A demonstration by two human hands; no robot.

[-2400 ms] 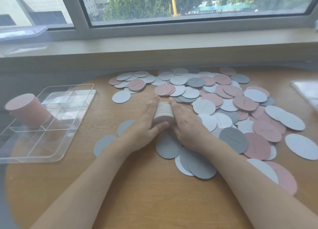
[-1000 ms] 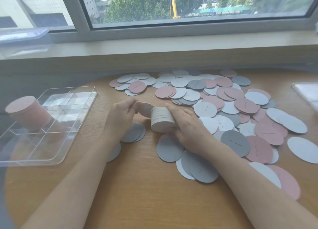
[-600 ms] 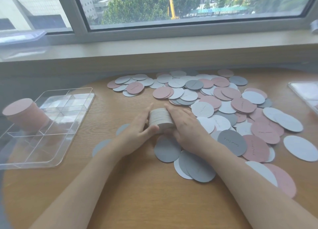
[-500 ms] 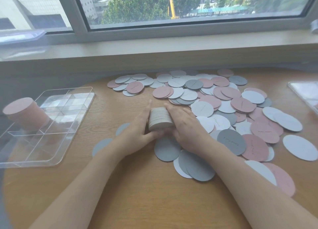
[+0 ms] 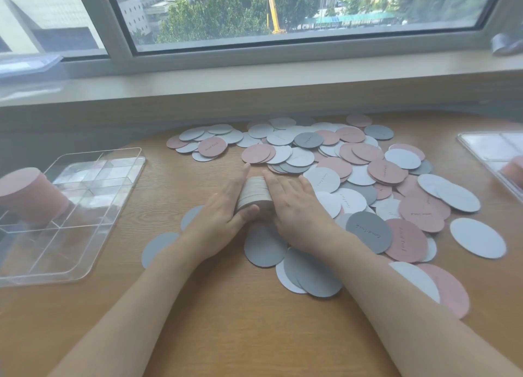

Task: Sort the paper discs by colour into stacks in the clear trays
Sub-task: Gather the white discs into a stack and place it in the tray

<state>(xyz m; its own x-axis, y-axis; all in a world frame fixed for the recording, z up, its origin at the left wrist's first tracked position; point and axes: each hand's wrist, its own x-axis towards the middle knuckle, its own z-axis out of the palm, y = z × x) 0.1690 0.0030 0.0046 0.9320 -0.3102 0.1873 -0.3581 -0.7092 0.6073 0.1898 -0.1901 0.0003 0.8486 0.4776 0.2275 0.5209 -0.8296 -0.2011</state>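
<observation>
A stack of grey paper discs [image 5: 254, 194] stands on edge on the wooden table, squeezed between my two hands. My left hand [image 5: 223, 218] lies against its left face with straight fingers, its thumb hooked round the near edge. My right hand [image 5: 297, 209] presses flat on the right face, fingers straight and spread. Loose pink, white and grey discs [image 5: 353, 164] lie heaped to the right and behind. A clear divided tray [image 5: 96, 153] at the left holds a tall pink disc stack [image 5: 25, 192].
A second clear tray [image 5: 489, 150] sits at the right edge with something pink in it. Loose grey discs [image 5: 264, 246] lie under and in front of my wrists. A window sill [image 5: 254, 88] runs along the table's far side.
A second ago my left hand was away from the stack, bringing a disc to its left end. It has since closed back against the stack; my right hand stayed put.
</observation>
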